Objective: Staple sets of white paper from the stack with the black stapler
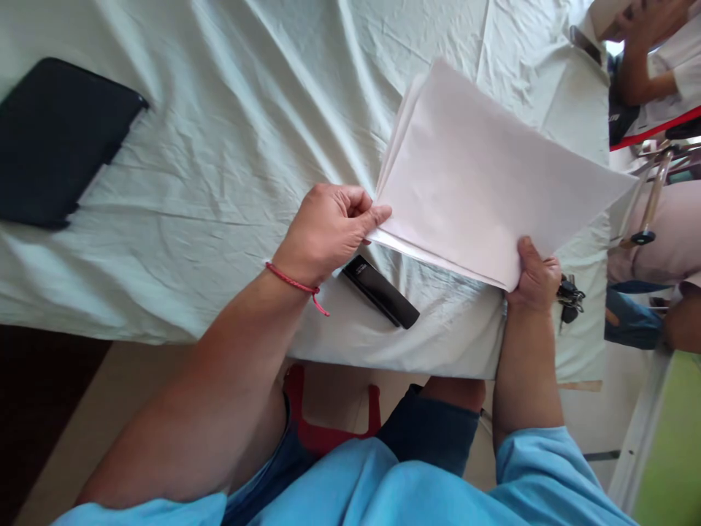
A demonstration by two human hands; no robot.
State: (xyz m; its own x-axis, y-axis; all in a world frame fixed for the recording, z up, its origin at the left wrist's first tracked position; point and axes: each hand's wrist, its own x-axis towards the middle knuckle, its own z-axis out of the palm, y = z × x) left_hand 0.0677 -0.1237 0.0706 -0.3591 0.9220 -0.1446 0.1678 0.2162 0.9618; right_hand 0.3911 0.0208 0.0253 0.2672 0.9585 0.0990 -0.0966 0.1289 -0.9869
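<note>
A stack of several white paper sheets [482, 175] is held above the table, tilted. My left hand [328, 230] pinches the stack's left edge between thumb and fingers. My right hand [534, 277] grips the stack's lower right corner, thumb on top. A black stapler [380, 291] lies on the white tablecloth [230, 131] just under the paper, between my two hands. A red string bracelet sits on my left wrist.
A black tablet or case [55, 139] lies at the table's far left. A bunch of keys [569, 296] sits by my right hand at the table's edge. Another person's arm [646, 58] is at the top right. A red stool [328, 420] stands below.
</note>
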